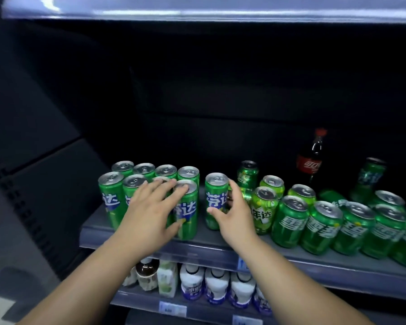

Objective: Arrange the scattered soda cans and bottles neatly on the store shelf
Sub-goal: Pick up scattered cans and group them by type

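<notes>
Two bare hands are up at the shelf (209,248) here. The left hand (150,207) lies spread and pretty flat over the block of slim cans (136,181) at the shelf's left end. Its straight fingertips rest on the lids of the front ones and the thumb sits low against the front can's side, so it's not really gripping anything. The right hand (234,214) is wrapped round the lone slim can (215,200) just right of that block, thumb across the label and fingers curled behind. That can stands upright, long axis vertical, lid up, with a small gap to the block. Further right the squat cans (288,221) crowd in a loose diagonal bunch, all upright. Behind them stands a cola bottle (311,160), cap up, with a green bottle (368,179) off to its right. White bottles (216,285) line the lower shelf (136,301).
</notes>
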`<control>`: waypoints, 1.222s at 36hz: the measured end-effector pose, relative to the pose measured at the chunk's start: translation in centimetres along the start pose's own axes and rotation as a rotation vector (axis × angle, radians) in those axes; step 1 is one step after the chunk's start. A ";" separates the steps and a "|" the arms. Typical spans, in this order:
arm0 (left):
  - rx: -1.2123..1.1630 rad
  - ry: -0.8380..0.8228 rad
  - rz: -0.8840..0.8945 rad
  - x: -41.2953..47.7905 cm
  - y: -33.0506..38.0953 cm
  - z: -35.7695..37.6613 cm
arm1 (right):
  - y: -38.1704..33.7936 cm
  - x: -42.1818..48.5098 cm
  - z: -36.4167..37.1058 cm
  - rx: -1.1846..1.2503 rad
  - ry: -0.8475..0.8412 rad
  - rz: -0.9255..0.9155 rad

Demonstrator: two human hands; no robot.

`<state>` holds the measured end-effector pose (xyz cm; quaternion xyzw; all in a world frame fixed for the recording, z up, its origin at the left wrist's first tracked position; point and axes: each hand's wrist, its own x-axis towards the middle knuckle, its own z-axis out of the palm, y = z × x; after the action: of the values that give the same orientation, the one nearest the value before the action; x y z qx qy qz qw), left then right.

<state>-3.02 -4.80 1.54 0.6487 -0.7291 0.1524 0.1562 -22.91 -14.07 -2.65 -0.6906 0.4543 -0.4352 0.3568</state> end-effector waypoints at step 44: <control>-0.071 -0.014 0.284 6.5 8.1 -0.6 | -0.5 -5.0 -9.4 -0.344 0.155 -0.178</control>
<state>-11.72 -9.48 4.71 0.5342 -0.8194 0.1429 0.1508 -32.52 -10.09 -0.10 -0.7432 0.4852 -0.4329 0.1577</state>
